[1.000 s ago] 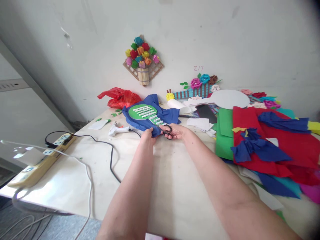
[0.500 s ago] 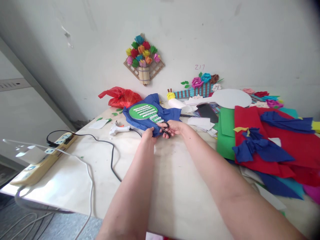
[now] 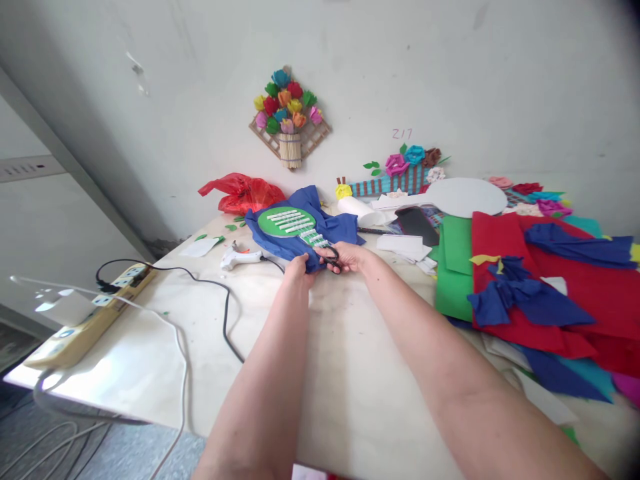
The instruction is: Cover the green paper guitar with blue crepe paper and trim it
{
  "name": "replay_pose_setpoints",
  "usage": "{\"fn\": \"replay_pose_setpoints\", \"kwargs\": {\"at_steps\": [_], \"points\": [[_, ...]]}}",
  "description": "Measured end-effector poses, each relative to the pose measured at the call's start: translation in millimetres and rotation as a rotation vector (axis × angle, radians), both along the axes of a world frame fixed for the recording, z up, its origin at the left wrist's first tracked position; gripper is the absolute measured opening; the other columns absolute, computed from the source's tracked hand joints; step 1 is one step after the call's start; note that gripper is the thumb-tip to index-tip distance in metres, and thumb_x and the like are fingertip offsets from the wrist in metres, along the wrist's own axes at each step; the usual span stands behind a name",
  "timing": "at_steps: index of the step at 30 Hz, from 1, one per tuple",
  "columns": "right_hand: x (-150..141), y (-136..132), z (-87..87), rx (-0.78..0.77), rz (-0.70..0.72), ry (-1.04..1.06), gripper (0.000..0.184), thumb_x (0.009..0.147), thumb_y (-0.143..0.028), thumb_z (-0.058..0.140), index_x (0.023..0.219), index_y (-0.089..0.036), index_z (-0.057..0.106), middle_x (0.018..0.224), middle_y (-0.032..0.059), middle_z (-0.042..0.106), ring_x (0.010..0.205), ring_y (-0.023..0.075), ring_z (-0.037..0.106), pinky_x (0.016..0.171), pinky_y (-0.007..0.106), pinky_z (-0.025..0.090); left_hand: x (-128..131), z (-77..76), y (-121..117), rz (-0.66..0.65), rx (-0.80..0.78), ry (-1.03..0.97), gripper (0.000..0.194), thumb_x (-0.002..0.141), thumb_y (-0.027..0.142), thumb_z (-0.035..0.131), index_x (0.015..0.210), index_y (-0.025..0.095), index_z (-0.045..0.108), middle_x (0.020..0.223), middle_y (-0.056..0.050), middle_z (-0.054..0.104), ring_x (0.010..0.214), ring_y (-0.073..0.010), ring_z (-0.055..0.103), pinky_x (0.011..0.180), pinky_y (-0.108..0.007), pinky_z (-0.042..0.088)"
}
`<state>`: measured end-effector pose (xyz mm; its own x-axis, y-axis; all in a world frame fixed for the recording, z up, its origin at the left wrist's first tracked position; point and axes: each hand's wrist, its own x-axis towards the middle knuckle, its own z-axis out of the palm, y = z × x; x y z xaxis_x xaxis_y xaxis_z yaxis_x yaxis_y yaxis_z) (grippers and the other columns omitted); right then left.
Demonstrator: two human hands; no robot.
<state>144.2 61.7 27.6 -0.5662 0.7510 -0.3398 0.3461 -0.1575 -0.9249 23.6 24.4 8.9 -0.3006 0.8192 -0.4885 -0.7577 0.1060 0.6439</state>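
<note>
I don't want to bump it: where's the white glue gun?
In the head view, the white glue gun lies on the table left of centre, beside the blue sheet and left of the left hand.

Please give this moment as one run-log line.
left hand: holding crumpled blue sheet; right hand: holding black-handled scissors; on sheet: round-headed green piece with white strips; nearby: white glue gun
</note>
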Motion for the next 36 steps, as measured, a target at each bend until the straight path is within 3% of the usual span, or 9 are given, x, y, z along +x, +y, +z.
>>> {"fn": "replay_pose_setpoints", "kwargs": {"at_steps": [6,14,27,36], "points": [[-0.5,-1.5,-1.4,0.011,-0.01,0.032,0.052,0.075,-0.063,0.058,0.077,-0.011,0.055,0.046,-0.0017,0.055,0.032,0.0048,0.047,0.024,0.012,0.024,0.1,2.2,-2.0,0.001,-0.021,0.012,0.026,0.086,0.007,0.041,0.109,0.011,0.051,0.071,-0.004,0.059,0.053,-0.0149,0.056,0.057,-0.03,0.053],[-6.3,7.5,13.2,-0.052,0.061,-0.041,0.059,0.075,-0.069,0.051,0.078,-0.011,0.054,0.049,0.0049,0.06,0.037,0.0106,0.056,0.026,0.013,0.029,2.3,6.1,-7.2,0.012,0.005,-0.027,0.025,0.084,0.005,0.041,0.105,0.012,0.053,0.074,-0.006,0.058,0.054,-0.0153,0.056,0.056,-0.03,0.053],[-8.1,2.9,0.2,0.073,-0.031,0.013,0.048,0.075,-0.058,0.063,0.074,-0.01,0.056,0.043,-0.0043,0.051,0.029,0.0025,0.042,0.023,0.012,0.019,0.1,1.5,-2.0,0.008,0.005,-0.05,0.025,0.086,0.008,0.041,0.108,0.012,0.054,0.076,-0.006,0.059,0.053,-0.0137,0.056,0.06,-0.032,0.055],[-9.6,5.2,13.6,0.045,0.026,-0.018,0.056,0.075,-0.065,0.057,0.079,-0.009,0.057,0.048,0.0043,0.061,0.035,0.0079,0.054,0.025,0.012,0.026,1.0,6.6,-6.4,-0.011,0.002,-0.029,0.026,0.085,0.006,0.039,0.107,0.011,0.053,0.071,-0.005,0.056,0.053,-0.0159,0.056,0.055,-0.032,0.053]]}}
